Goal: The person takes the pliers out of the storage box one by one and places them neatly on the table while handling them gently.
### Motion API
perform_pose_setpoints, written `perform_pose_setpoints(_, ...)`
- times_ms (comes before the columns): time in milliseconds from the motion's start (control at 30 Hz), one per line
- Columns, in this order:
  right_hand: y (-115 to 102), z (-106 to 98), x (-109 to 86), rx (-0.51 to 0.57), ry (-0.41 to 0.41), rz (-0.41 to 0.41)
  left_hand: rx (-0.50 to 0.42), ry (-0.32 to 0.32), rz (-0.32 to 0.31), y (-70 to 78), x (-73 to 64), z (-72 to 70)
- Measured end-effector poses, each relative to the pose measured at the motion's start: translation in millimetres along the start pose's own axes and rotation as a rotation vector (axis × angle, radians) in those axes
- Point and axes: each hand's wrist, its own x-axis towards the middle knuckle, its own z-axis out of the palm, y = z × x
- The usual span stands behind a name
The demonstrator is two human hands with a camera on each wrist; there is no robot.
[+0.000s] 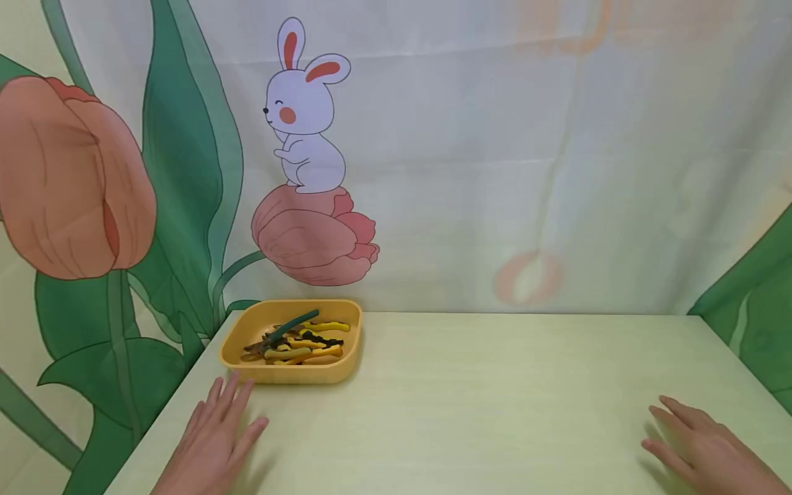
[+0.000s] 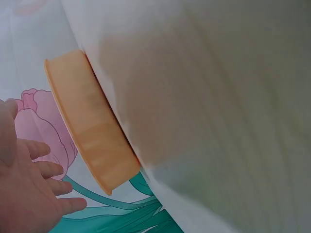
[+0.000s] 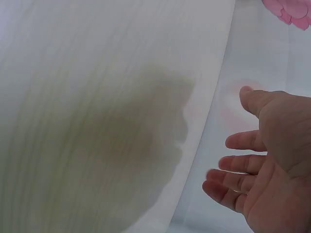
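Observation:
A yellow plastic bin stands at the back left of the table in the head view. Inside it lie several plier-like hand tools with yellow, black and dark green handles, heaped over one another. My left hand is just in front of the bin, fingers spread and holding nothing. From the left wrist view, the bin's outer wall shows beyond the fingers, its contents hidden. Far off at the right side, my right hand hovers over the table with its fingers extended, nothing in its grasp.
The pale wood-grain table spans the space between the hands. Along its back edge hangs a cloth backdrop printed with a rabbit, tulips and green leaves. More printed green leaf borders the right edge.

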Motion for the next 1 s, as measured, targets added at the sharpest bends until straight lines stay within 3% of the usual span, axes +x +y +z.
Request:
perform_pose_setpoints(267,-33,-6,-1.5,0.075,0.060,-0.010,0.023,0.041,-0.015,0.2,3.8,-2.7)
perform_pose_setpoints(400,-54,-11,3.0,0.068,0.089,-0.037,0.048,0.009,-0.060,1.4,5.1,-8.9)
perform_pose_setpoints(667,-85,-17,19.2,0.129,0.015,-0.009,0.024,-0.101,-0.207,0.3,15.9,-17.1)
perform_pose_setpoints(1000,-128,-20,42.9,0.273,0.008,0.011,-0.027,-0.087,-0.267,-13.5,27.7,-22.6)
